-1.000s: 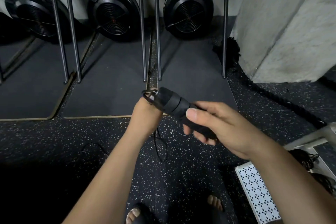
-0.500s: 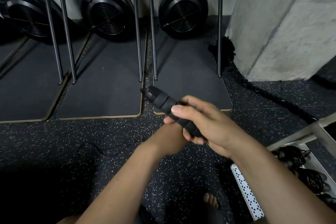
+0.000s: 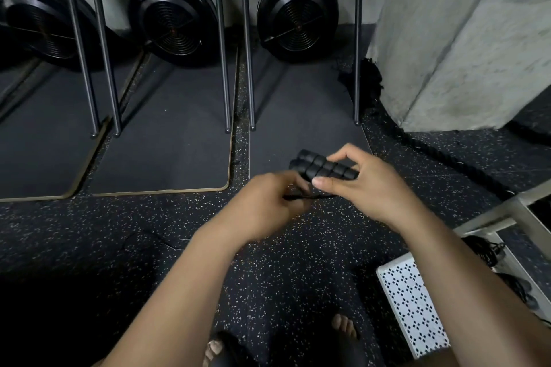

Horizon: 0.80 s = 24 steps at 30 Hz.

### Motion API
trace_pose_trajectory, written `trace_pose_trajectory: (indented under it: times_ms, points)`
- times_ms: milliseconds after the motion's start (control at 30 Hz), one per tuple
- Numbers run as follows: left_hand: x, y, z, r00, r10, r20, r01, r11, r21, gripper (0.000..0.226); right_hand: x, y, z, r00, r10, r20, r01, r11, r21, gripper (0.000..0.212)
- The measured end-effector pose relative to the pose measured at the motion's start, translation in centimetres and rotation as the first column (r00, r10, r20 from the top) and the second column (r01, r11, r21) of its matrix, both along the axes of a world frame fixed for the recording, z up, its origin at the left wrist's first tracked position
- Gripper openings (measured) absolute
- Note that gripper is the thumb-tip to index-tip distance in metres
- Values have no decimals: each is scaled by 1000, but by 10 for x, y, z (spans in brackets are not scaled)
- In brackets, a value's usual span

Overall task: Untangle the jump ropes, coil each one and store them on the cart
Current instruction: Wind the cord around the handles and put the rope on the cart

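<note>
Black foam handles [image 3: 325, 170], two of them laid side by side, sit in the right hand [image 3: 372, 188], whose thumb closes over their near side while the fingers curl round the far side. They are held in the air above the near edge of a dark mat [image 3: 298, 116], not resting on anything. Just below them a thin black cord [image 3: 310, 197] runs level from under the right hand to the left hand [image 3: 262, 205], which is closed with its fingertips pinching the cord; that hand is slightly blurred. Under both hands lies the speckled rubber floor [image 3: 119, 232], with two sandalled feet [image 3: 344, 326] at its near edge. At the right edge of the floor stands the pale metal cart [image 3: 501, 217], with a white perforated panel [image 3: 411, 304] beside it and dark coiled ropes [image 3: 483, 250] lying on a lower shelf. A thick braided rope [image 3: 441, 155] trails across the floor from the foot of a concrete pillar [image 3: 477, 39]. Along the far edge, slim steel poles [image 3: 247, 53] rise from the mats in front of round black fan wheels [image 3: 298, 15].
</note>
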<state>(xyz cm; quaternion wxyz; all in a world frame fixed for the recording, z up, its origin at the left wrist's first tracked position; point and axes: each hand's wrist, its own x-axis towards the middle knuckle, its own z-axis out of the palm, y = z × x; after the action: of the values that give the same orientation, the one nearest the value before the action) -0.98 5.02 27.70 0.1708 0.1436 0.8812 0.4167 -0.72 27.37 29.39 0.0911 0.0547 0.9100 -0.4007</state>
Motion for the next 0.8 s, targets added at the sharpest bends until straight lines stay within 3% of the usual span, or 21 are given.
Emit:
trace_pose_trajectory:
  times_ms: [167, 300, 433, 533, 800]
  points:
    - [-2, -16, 14, 989, 136, -62, -125, 980, 153, 20, 9, -6, 1, 922, 260, 288, -206, 956, -207, 32]
    - [-7, -25, 11, 976, 191, -101, -171, 969, 180, 21, 13, -17, 12, 822, 414, 392, -334, 906, -259, 30]
    - [-9, -29, 10, 984, 174, -42, -158, 953, 258, 22, 19, -22, 21, 762, 528, 375, -353, 824, -443, 24]
    - [-11, -29, 12, 985, 170, 20, -168, 936, 309, 22, 20, -19, 24, 768, 570, 290, -322, 737, -594, 25]
    - [-13, -27, 12, 940, 48, 338, -235, 810, 537, 22, 22, -16, 30, 845, 514, 151, -271, 654, -706, 20]
